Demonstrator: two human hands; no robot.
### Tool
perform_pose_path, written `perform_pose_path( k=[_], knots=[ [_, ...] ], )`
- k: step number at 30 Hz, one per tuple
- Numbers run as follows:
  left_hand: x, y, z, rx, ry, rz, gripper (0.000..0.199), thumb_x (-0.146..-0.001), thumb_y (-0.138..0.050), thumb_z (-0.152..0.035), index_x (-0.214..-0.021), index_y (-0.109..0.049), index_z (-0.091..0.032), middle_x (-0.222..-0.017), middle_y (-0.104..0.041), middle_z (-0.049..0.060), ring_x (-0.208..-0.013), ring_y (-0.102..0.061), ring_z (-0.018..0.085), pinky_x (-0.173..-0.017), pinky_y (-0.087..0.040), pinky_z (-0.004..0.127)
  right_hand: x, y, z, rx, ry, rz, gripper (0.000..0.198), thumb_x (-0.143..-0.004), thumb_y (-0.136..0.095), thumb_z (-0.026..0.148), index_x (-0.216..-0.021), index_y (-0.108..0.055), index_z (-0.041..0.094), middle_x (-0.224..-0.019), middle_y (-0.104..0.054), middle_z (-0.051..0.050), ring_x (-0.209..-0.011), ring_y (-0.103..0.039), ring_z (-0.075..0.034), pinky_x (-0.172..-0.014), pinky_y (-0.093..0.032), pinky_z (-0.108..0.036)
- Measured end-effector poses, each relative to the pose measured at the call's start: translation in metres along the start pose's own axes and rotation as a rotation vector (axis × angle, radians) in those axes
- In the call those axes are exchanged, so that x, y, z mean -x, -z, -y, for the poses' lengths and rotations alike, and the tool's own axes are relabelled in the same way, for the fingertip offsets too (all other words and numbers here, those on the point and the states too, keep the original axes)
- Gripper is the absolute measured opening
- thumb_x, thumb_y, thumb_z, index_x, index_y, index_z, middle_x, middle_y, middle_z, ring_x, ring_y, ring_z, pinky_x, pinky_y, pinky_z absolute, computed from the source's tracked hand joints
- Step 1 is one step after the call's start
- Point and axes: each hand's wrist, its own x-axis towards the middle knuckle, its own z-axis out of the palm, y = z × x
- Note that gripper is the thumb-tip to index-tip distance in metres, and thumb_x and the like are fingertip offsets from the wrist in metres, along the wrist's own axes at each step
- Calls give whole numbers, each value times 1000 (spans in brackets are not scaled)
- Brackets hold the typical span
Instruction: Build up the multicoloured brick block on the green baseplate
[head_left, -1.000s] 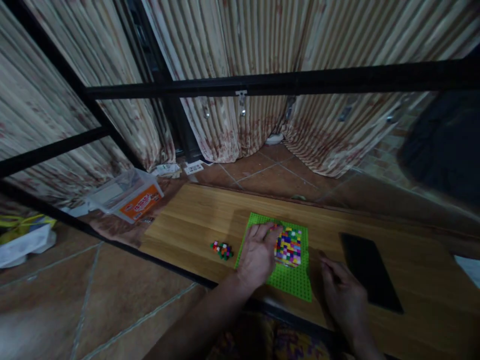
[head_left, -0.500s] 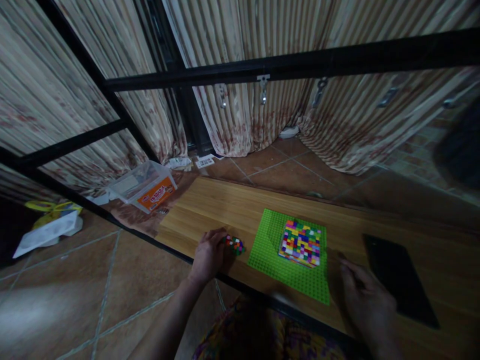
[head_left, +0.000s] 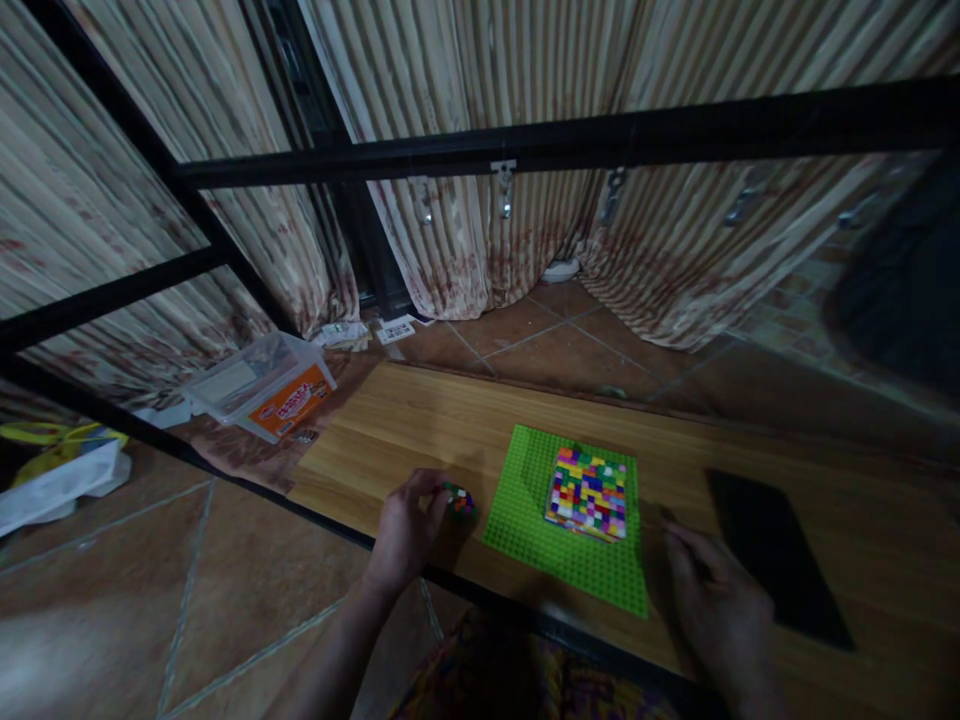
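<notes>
My left hand (head_left: 411,522) is at the near left of the table, its fingertips pinched together at the edge of a small heap of colourful toy building bricks (head_left: 462,503). Whatever is between those fingertips is too small to make out. To the right of the heap lies a green studded baseplate (head_left: 517,500). On it stands a low square block built of many-coloured bricks (head_left: 589,492). Beyond the plate's right edge, my right hand (head_left: 720,590) hovers or rests over the wood with fingers curled and thumb near the index finger; its contents are hidden.
A dark flat panel (head_left: 776,560) lies on the wooden table (head_left: 420,410) at the right. A clear plastic box with an orange label (head_left: 292,400) stands beyond the left end. A black metal bar (head_left: 420,150) crosses before striped curtains (head_left: 465,80).
The view has shifted, moving the scene slightly left. My left hand has drawn its fingers into a tighter pinch beside the heap. My right hand keeps about the same place by the plate.
</notes>
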Motion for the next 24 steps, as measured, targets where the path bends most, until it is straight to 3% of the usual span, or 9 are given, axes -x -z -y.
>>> perform_pose_path(
  k=[5, 8, 17, 24],
  knots=[
    [-4, -16, -26, 315, 75, 32, 11, -83, -63, -24, -91, -65, -17, -85, -71, 3, -82, -69, 17, -74, -56, 28, 1, -1, 1, -16, -20, 18, 41, -93, -46, 51, -99, -71, 19, -99, -73, -9, -87, -70, -23, -77, -52, -32],
    [-10, -29, -42, 384, 41, 53, 6, -82, -64, -22, -85, -65, -17, -81, -70, 2, -80, -68, 16, -74, -54, 26, 1, -1, 2, -36, -22, 19, 38, -94, -46, 48, -100, -70, 19, -101, -73, -9, -88, -70, -22, -78, -53, -32],
    [-39, -68, -87, 108, -352, 219, 18, -86, -58, -7, -91, -69, -21, -89, -69, 1, -85, -65, 16, -77, -50, 27, -1, -3, 8, -94, -54, 23, 31, -95, -47, 41, -100, -70, 20, -99, -72, -8, -88, -70, -20, -79, -54, -30],
    [-55, -95, -105, -175, -555, 243, 12, -90, -59, -14, -89, -68, -21, -88, -69, 2, -86, -61, 19, -85, -46, 35, -3, -3, 13, -118, -68, 14, 30, -94, -48, 39, -100, -70, 20, -101, -72, -8, -90, -71, -19, -80, -56, -31]
  ],
)
